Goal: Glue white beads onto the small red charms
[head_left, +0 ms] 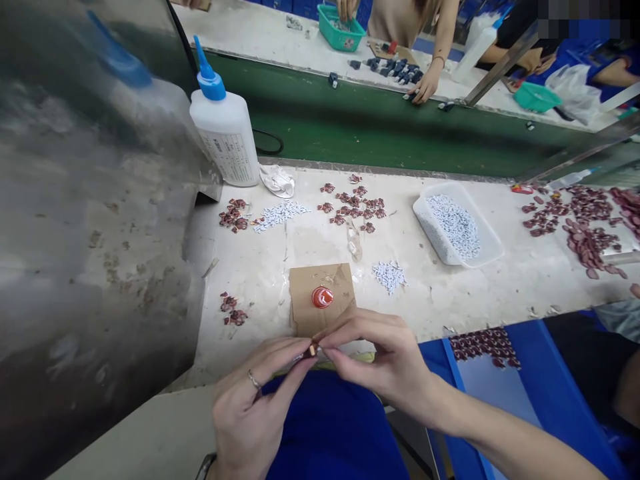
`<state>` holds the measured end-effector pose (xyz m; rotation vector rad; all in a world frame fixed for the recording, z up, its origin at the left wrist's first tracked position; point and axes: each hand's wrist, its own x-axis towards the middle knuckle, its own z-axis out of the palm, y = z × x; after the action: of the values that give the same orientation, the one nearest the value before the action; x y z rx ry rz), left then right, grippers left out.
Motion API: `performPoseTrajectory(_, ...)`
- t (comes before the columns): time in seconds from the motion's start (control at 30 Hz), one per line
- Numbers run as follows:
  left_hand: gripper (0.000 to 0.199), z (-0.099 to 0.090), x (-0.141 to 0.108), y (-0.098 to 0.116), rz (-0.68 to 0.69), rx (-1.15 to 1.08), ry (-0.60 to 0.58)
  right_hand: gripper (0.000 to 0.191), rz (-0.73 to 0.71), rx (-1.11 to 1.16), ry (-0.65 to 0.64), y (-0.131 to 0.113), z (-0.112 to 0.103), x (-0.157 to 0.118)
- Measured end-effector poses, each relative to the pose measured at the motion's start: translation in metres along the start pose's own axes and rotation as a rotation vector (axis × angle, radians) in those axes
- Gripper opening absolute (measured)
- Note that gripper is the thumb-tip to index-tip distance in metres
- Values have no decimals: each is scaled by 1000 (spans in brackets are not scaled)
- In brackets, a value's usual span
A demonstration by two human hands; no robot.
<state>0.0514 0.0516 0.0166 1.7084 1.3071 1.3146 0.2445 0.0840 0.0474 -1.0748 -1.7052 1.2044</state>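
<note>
Pinched between the thumb and fingers of my left hand (255, 393) is a small brown piece (313, 349) with a lighter tan spot. My right hand (375, 353) meets it from the other side, its thumb and fingertips closed at the piece; a tiny pale bit seems to show there, mostly hidden. Just beyond my hands lies a cardboard sheet (305, 313) bearing a shiny orange-red blob (323, 297). To its right is a small heap of tiny white pieces (389, 277). Brown pieces (233, 310) lie in a little group at the left.
A white glue bottle (227, 137) with a blue nozzle stands by a metal panel (100, 233). More brown pieces (357, 205) are scattered at the back. A plastic tub (487, 250) holds white pieces. Right of me sits a blue tray (545, 387). Co-workers' hands (426, 85) work across the divider.
</note>
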Motion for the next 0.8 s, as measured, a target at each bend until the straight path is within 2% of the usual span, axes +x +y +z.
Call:
performPoseTrajectory(0.2, 31, -1, -1, -1, 9, 22, -1, 12, -33, -66, -58, -2, -1, 2)
performPoseTrajectory(0.4, 31, 0, -4, 1, -26, 8, 12, 21, -265, -350, -126, -7, -4, -4)
performPoseTrajectory(0.47, 32, 1, -1, 3, -37, -17, 19, 21, -298, -375, -131, -8, -6, -4)
performPoseTrajectory(0.6, 33, 2, 6, 8, -68, -50, 2, 16, -163, -220, -106, -11, -12, 1)
performPoseTrajectory(0.7, 32, 2, 9, 10, -66, -13, 11, 21, -41, -75, -72, -14, -11, 5)
performPoseTrajectory(0.8, 36, 0, 2, 8, -96, 63, 31, 18, 2, -20, -115, -14, -6, 9)
